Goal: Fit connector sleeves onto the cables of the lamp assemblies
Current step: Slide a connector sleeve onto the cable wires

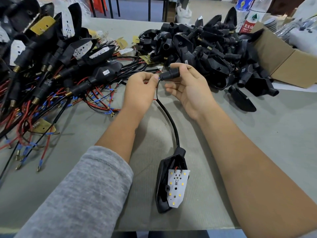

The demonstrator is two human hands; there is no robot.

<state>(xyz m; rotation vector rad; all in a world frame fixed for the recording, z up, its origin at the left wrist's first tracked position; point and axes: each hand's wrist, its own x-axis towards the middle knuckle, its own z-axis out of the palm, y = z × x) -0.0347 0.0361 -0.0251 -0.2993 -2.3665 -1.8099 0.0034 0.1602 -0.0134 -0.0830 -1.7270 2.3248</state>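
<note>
Black rubber connector sleeve [169, 74] sits in the right hand [190, 90], thumb and fingers curled round it, held above the middle of the tabletop [257, 134]. Long axis roughly level, left to right; wider mouth faces the left hand, a brass-tipped wire [189, 67] pokes out the far right end.

Left hand [140, 90]: fingertips pinched together on the thin wires at the sleeve's mouth (blue terminal just visible at the pinch). The two hands nearly touch there.

Black cable [171, 121] drops from the pinch, curves toward the near edge and enters the lamp assembly [171, 182]. That lamp lies on the tabletop near the near edge, between the forearms, long axis running near-to-far, neck pointing away from the person. White LED board [177, 187] faces up, pointed end toward the near edge.

Left side of the tabletop: heap of wired lamp assemblies [51, 54] with red and black leads [96, 98] spilling toward the middle. Far right: pile of empty black housings [197, 43]. Cardboard box [283, 60] at the right edge, water bottle [250, 16] behind it. Grey sleeve [77, 194] on the left forearm.
</note>
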